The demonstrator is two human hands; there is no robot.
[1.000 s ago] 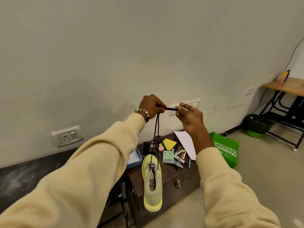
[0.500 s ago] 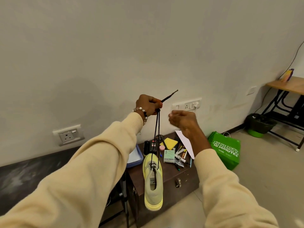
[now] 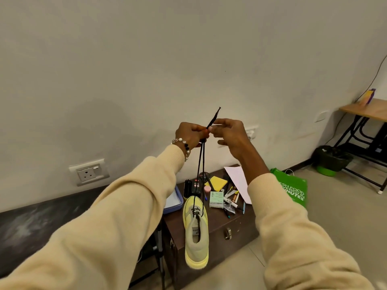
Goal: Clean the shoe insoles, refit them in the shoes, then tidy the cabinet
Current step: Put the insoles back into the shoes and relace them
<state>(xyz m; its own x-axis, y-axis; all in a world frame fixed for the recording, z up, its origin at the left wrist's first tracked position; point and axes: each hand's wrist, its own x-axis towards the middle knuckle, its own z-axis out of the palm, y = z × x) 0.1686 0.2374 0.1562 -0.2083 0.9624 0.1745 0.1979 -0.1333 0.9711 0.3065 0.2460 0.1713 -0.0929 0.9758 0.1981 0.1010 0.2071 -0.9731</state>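
While L hand (image 3: 189,133) grips black lace (image 3: 200,162), shoe (image 3: 195,231) dangling, R hand (image 3: 229,132) pinches lace tip.

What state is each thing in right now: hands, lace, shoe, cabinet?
Left hand: grips the black lace, raised.
Right hand: pinches the lace near its tip.
Black lace: taut, tip sticking up.
Yellow shoe: hanging from the lace, toe up.
Cabinet: closed, top cluttered.
Green bag: standing on the floor.
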